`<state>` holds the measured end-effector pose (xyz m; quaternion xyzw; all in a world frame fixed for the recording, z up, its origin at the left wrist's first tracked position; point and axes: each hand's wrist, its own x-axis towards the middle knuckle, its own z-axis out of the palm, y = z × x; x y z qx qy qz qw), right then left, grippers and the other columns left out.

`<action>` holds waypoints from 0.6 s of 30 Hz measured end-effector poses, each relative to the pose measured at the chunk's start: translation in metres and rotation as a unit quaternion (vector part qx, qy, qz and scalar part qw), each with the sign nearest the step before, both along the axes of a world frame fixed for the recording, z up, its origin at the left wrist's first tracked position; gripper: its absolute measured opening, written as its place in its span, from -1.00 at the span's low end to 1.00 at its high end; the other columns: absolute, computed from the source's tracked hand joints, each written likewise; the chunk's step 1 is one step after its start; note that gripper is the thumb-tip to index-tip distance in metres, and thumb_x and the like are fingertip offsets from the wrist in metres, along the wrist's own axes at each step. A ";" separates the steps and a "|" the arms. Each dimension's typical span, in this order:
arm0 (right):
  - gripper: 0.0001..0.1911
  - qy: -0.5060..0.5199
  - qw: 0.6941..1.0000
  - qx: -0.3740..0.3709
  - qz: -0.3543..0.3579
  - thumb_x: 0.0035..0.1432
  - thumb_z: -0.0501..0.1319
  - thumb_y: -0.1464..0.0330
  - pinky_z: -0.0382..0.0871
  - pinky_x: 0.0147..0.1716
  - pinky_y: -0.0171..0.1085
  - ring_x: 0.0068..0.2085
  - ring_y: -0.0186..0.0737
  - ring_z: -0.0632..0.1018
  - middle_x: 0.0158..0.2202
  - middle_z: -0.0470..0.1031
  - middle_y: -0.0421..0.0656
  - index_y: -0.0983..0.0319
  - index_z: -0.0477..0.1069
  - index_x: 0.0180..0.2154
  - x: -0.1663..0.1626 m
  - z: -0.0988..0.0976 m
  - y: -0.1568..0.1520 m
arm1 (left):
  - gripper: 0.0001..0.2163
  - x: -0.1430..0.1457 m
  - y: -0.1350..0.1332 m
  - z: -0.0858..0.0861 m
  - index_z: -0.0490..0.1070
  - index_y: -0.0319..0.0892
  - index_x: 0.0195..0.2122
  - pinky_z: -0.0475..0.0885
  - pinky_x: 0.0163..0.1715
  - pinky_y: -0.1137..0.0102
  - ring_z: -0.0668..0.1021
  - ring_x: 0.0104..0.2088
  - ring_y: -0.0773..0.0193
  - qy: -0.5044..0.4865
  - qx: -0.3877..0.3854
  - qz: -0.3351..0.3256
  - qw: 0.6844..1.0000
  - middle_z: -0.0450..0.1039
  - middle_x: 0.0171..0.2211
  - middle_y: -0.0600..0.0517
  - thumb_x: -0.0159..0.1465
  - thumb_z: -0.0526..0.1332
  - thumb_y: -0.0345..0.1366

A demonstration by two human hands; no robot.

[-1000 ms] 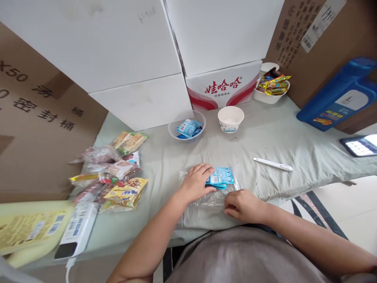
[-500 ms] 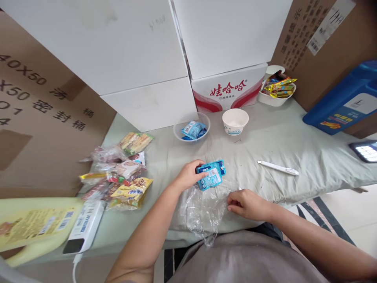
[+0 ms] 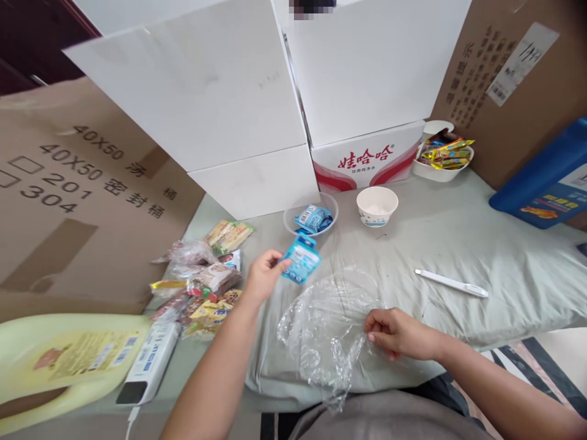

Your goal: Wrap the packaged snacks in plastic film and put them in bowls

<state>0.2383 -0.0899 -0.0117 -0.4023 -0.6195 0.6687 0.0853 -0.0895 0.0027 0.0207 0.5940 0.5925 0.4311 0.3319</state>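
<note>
My left hand (image 3: 266, 274) pinches a light-blue snack packet (image 3: 301, 261) by its left side, just in front of a clear plastic bowl (image 3: 334, 221). Similar blue packets (image 3: 313, 217) lie in that bowl. A crumpled clear plastic bag (image 3: 328, 330) is spread on the cloth between my arms. At the bag's right edge my right hand (image 3: 398, 333) is closed, thumb against curled fingers, gripping the film. A white paper bowl (image 3: 377, 206) stands right of the plastic bowl. Farther right lies a slim white cutter (image 3: 450, 283).
Assorted snack packets (image 3: 213, 275) are heaped at left, beside a white power strip (image 3: 153, 363) and a pale yellow jug (image 3: 68, 366). White boxes (image 3: 247, 110) stand along the back. At right are a bowl of colourful packets (image 3: 443, 168) and a blue jug (image 3: 545, 189).
My left hand has lifted the blue packet off the plastic bag and carried it left and back toward the plastic bowl. My right hand stays by the bag. The camera view has shifted.
</note>
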 end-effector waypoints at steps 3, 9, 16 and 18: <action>-0.84 -0.003 1.000 0.004 -0.003 0.22 0.13 0.28 0.26 -0.56 -0.41 -0.58 -0.41 0.44 -0.55 0.37 -0.31 0.23 0.35 -0.22 0.000 -0.002 -0.001 | -0.76 -0.013 0.040 0.036 0.34 -0.17 -0.46 0.29 -0.47 0.48 0.37 -0.52 0.37 0.065 0.117 0.121 0.984 0.34 -0.55 0.15 0.04 0.28 -0.10; -0.81 0.008 0.999 -0.002 -0.031 0.23 0.13 0.25 0.26 -0.60 -0.42 -0.59 -0.42 0.42 -0.52 0.36 -0.31 0.23 0.32 -0.19 -0.001 -0.008 -0.002 | -0.88 0.017 0.122 0.074 0.41 -0.17 -0.37 0.33 -0.32 0.43 0.49 -0.38 0.28 0.343 0.089 0.099 0.930 0.47 -0.43 0.07 0.16 0.25 -0.24; -0.80 0.009 0.999 0.009 -0.045 0.23 0.13 0.21 0.25 -0.61 -0.42 -0.59 -0.42 0.42 -0.54 0.34 -0.32 0.21 0.29 -0.21 0.000 -0.014 -0.005 | -0.62 0.048 0.146 0.045 0.37 -0.19 0.03 0.35 -0.03 0.26 0.46 0.04 0.01 0.453 0.009 0.023 0.891 0.42 0.02 -0.18 0.17 0.28 -0.33; -0.81 0.008 0.999 0.011 -0.043 0.23 0.13 0.22 0.26 -0.60 -0.42 -0.59 -0.41 0.43 -0.53 0.35 -0.32 0.21 0.30 -0.21 0.000 -0.012 -0.004 | -0.55 0.052 0.132 0.049 0.30 -0.24 0.11 0.30 0.08 0.19 0.37 0.13 -0.03 0.436 0.077 0.063 0.894 0.32 0.11 -0.23 0.19 0.26 -0.32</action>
